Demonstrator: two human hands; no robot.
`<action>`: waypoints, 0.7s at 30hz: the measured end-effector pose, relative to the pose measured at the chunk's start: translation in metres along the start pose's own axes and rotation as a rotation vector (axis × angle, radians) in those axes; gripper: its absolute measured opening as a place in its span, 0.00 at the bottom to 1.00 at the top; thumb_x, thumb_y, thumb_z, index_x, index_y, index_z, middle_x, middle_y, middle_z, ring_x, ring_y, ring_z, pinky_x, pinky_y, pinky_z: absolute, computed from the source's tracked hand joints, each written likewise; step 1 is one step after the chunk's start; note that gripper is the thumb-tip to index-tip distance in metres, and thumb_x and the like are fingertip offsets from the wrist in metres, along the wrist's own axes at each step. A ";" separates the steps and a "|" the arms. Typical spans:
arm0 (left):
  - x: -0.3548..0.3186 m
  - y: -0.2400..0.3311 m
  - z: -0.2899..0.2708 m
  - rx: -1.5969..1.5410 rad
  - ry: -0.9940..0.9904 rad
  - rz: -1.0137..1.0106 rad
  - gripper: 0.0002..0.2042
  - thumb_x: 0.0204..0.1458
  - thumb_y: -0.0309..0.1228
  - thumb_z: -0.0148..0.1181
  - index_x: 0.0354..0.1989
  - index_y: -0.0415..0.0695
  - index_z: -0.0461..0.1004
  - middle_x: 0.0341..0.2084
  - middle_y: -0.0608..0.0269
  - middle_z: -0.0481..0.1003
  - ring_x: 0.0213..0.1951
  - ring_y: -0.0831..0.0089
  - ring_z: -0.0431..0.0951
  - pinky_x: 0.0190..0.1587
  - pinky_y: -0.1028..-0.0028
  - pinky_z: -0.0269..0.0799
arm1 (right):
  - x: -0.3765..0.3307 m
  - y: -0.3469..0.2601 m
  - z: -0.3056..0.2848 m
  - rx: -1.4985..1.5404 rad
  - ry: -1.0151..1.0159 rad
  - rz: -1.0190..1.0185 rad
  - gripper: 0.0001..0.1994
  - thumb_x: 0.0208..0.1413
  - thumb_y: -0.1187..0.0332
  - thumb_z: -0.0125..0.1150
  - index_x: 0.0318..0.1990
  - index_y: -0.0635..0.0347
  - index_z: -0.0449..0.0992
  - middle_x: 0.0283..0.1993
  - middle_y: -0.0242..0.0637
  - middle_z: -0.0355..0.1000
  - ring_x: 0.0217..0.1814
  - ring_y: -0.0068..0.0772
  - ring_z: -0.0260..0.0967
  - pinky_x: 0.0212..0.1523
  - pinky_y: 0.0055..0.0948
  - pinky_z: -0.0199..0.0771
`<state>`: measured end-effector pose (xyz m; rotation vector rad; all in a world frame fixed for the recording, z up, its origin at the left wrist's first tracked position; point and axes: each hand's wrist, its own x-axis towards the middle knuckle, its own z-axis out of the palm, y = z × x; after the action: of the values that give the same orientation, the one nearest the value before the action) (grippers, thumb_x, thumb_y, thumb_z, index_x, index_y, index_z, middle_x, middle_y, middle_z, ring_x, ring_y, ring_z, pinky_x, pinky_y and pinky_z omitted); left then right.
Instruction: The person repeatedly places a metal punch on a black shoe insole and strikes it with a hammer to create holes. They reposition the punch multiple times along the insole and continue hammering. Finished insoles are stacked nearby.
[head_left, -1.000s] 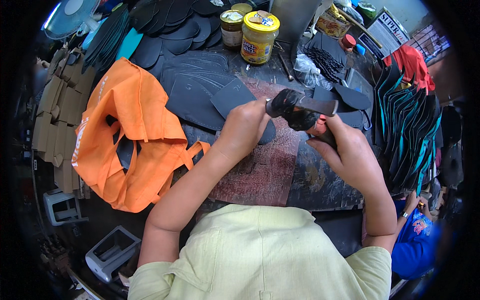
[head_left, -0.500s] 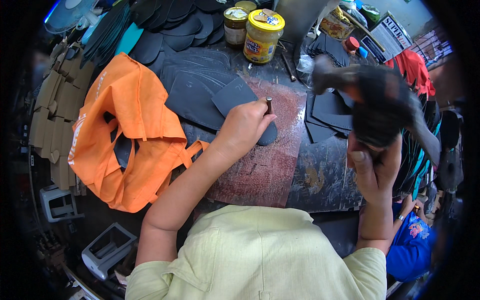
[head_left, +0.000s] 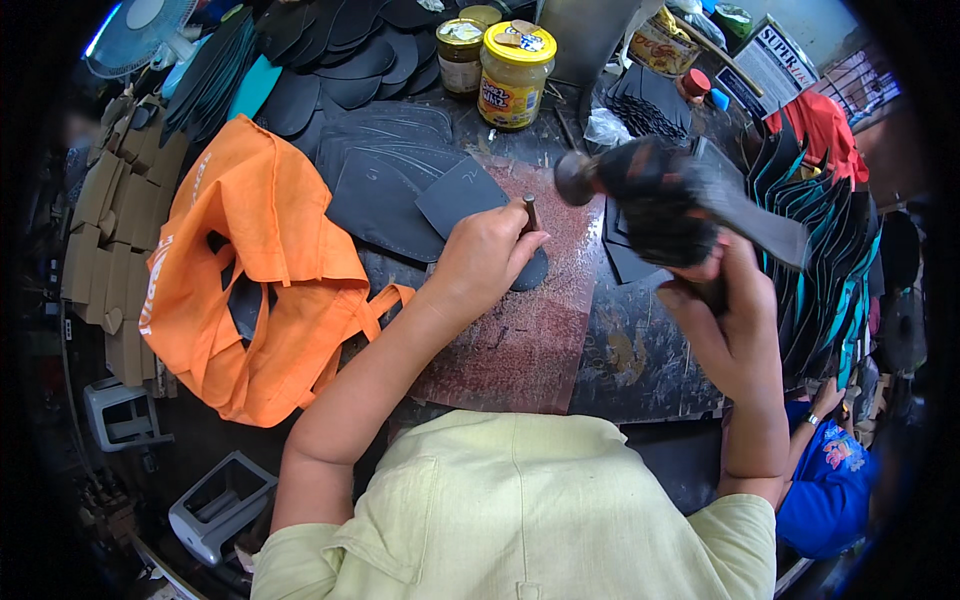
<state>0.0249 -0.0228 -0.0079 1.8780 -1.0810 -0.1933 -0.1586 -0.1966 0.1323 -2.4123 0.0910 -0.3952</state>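
We have the fingers of our left hand (head_left: 490, 252) clamped on a slim metal punch (head_left: 530, 212), its lower end hidden, by a black cut piece (head_left: 530, 274) on the reddish mat (head_left: 520, 350). Our right hand (head_left: 735, 315) wraps its fingers round a black-bound hammer (head_left: 655, 190), blurred, apart from the punch at its three o'clock. An orange bag (head_left: 315, 305) lies at our left hand's nine o'clock.

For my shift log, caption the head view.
Left hand grips a metal punch over a black cutout; right hand holds a hammer.

mat (head_left: 525, 340), jars (head_left: 515, 90) on dark table (head_left: 655, 375)
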 end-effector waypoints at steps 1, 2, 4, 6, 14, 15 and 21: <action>0.000 0.000 0.000 0.036 -0.009 0.009 0.07 0.60 0.28 0.64 0.38 0.35 0.77 0.29 0.46 0.80 0.33 0.46 0.82 0.39 0.57 0.77 | -0.001 0.001 0.003 0.105 0.068 -0.064 0.24 0.59 0.75 0.69 0.60 0.70 0.69 0.42 0.43 0.78 0.41 0.34 0.79 0.44 0.32 0.78; 0.000 0.001 0.000 0.072 -0.019 0.018 0.07 0.61 0.28 0.64 0.38 0.36 0.77 0.29 0.46 0.80 0.33 0.46 0.82 0.39 0.57 0.77 | -0.003 0.002 0.010 0.236 0.177 -0.099 0.24 0.58 0.75 0.70 0.60 0.71 0.68 0.42 0.43 0.79 0.42 0.35 0.80 0.45 0.34 0.78; -0.001 0.003 0.001 0.104 -0.002 0.060 0.06 0.59 0.27 0.65 0.37 0.35 0.77 0.30 0.46 0.80 0.35 0.45 0.82 0.39 0.56 0.77 | -0.007 0.003 0.025 0.557 0.273 0.011 0.26 0.57 0.75 0.72 0.60 0.73 0.68 0.43 0.44 0.81 0.45 0.37 0.82 0.48 0.37 0.79; -0.004 0.006 0.001 0.125 0.011 0.100 0.06 0.57 0.25 0.66 0.38 0.35 0.78 0.32 0.45 0.80 0.36 0.45 0.81 0.40 0.56 0.77 | -0.004 0.008 0.028 0.328 0.139 -0.006 0.25 0.57 0.74 0.72 0.59 0.68 0.67 0.42 0.48 0.80 0.45 0.47 0.81 0.45 0.40 0.78; -0.004 0.006 -0.001 0.031 -0.041 -0.006 0.09 0.58 0.28 0.66 0.38 0.34 0.75 0.32 0.42 0.79 0.37 0.42 0.81 0.40 0.52 0.76 | -0.003 0.001 -0.002 -0.144 -0.161 0.024 0.21 0.57 0.76 0.69 0.57 0.69 0.71 0.41 0.48 0.79 0.41 0.47 0.80 0.43 0.36 0.77; -0.004 0.005 -0.001 0.003 -0.056 -0.031 0.10 0.59 0.29 0.65 0.37 0.34 0.75 0.31 0.42 0.79 0.36 0.42 0.81 0.40 0.52 0.76 | -0.003 -0.001 -0.005 -0.109 -0.129 -0.010 0.21 0.57 0.77 0.67 0.58 0.69 0.70 0.41 0.44 0.79 0.40 0.40 0.79 0.42 0.33 0.77; -0.005 0.004 0.002 0.081 -0.022 0.083 0.08 0.58 0.29 0.66 0.37 0.35 0.78 0.31 0.46 0.80 0.36 0.47 0.82 0.40 0.57 0.76 | -0.008 -0.001 0.021 0.504 0.209 -0.064 0.22 0.62 0.76 0.65 0.61 0.68 0.65 0.42 0.40 0.76 0.40 0.29 0.74 0.40 0.26 0.74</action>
<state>0.0185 -0.0207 -0.0076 1.9023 -1.1950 -0.1247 -0.1598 -0.1817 0.1161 -1.8765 0.0038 -0.6187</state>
